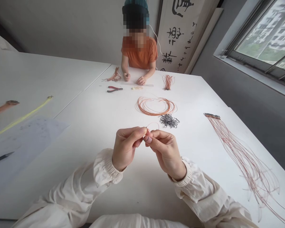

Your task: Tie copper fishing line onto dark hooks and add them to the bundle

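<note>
Behind the red-handled pliers [116,89] and slightly right, a person [140,57] in orange; farther behind, a scroll [182,20] bearing black characters; far right of the pliers, a window [268,38]; nearer and left, paper [45,136] beneath a dark pencil [2,157].

White desk [97,114], panel seams at left. Mid-desk: coil of copper-coloured line [144,110], heap of dark metal loops [169,121] just beside it. Far side: red-and-black pliers [114,89], clear ruler [136,84], small pale bits [136,88], two short strand bundles [167,83]. Right: long fanned bundle [228,139]. Left: yellow strand [26,116], paper sheet [38,142], orange bundle [2,108]
</note>
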### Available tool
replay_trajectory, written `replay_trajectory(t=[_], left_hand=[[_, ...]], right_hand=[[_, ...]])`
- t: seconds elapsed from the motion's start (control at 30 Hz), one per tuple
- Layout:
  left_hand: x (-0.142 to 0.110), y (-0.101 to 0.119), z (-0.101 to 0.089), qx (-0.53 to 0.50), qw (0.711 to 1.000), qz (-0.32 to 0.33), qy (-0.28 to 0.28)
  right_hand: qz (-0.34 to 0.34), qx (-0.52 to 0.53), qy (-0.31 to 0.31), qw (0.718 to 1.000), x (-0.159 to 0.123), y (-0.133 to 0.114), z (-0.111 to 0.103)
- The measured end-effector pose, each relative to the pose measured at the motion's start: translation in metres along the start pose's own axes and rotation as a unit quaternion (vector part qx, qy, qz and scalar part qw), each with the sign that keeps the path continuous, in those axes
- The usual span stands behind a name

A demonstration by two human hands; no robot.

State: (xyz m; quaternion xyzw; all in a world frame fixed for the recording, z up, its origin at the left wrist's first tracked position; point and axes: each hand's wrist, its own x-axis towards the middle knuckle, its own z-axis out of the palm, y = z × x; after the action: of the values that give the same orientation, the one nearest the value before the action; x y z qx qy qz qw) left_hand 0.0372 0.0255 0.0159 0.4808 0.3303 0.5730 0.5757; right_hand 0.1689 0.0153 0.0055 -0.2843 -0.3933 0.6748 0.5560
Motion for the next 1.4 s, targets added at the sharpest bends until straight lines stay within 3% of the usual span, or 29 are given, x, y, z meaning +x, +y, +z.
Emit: replay_trajectory(t=[0.27, 0.4, 0.5, 0.63, 0.8, 1.03, 1.4], left_hand=[[-0.001, 0.002, 0.002, -0.056, 0.995, -0.085, -0.002], [-0.002, 0.003, 0.003, -0.065, 0.993, -0.097, -0.008], [0.001, 0.004, 0.002, -0.063, 0.993, -0.095, 0.019], [0.007, 0.005, 0.000, -0.050, 0.994, -0.081, 0.058], [0.006, 0.000, 0.002, -0.039, 0.998, -0.053, 0.001], [0.003, -0.007, -0.004, 0.005, 1.000, 0.008, -0.001], [0.004, -0.005, -0.002, -0.033, 0.999, -0.006, -0.013]], right_hand=[[0.028, 0.042, -0.054, 0.997, 0.003, -0.003, -0.001], [0.025, 0.041, -0.076, 0.996, 0.003, 0.000, -0.004], [0.013, 0.019, -0.086, 0.996, -0.001, 0.003, -0.008], [-0.022, -0.024, -0.045, 0.998, -0.001, 0.005, -0.010], [-0.074, -0.046, 0.000, 0.996, 0.005, 0.003, -0.005], [-0.007, -0.014, -0.002, 1.000, 0.006, 0.000, -0.003], [0.055, 0.067, -0.038, 0.995, 0.006, -0.001, -0.002]])
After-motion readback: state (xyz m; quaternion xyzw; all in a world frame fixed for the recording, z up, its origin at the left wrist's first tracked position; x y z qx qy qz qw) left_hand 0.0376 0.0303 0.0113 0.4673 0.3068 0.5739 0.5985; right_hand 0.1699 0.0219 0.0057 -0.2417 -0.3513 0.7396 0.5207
